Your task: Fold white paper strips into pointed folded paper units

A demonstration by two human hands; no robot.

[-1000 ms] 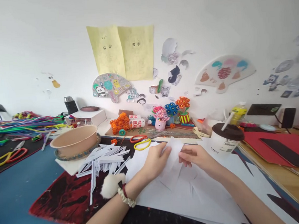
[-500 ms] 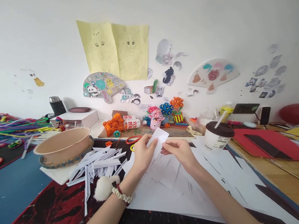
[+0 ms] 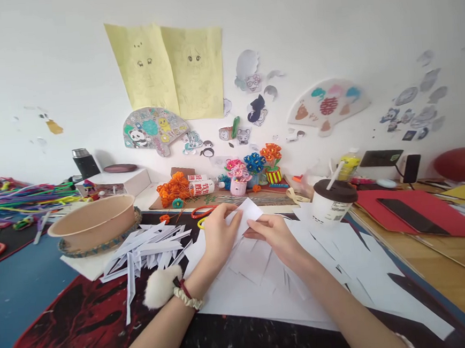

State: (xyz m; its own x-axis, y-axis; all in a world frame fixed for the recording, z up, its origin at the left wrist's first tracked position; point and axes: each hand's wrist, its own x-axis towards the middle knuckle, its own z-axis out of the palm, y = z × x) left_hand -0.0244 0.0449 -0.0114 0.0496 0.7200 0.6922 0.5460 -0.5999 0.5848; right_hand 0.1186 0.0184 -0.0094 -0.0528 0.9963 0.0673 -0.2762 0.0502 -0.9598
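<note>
Pinching white paper slip (image 3: 248,211) between both hands (image 3: 245,231).

A small white paper slip (image 3: 247,214) is held tilted just above the surface, pinched at both ends, over loose white paper sheets (image 3: 265,278) spread flat on it.

**What I have on my arms**

Both my forearms are bare, with no sleeves showing anywhere in view. On my left wrist sits a cream scrunchie-like band (image 3: 188,298), ribbed and puffy, with a thin dark red band tucked just beside it. Attached on the outer side of that cream band is a fluffy white pom-pom (image 3: 159,287). My right wrist carries nothing, and my fingers carry no rings.
</note>
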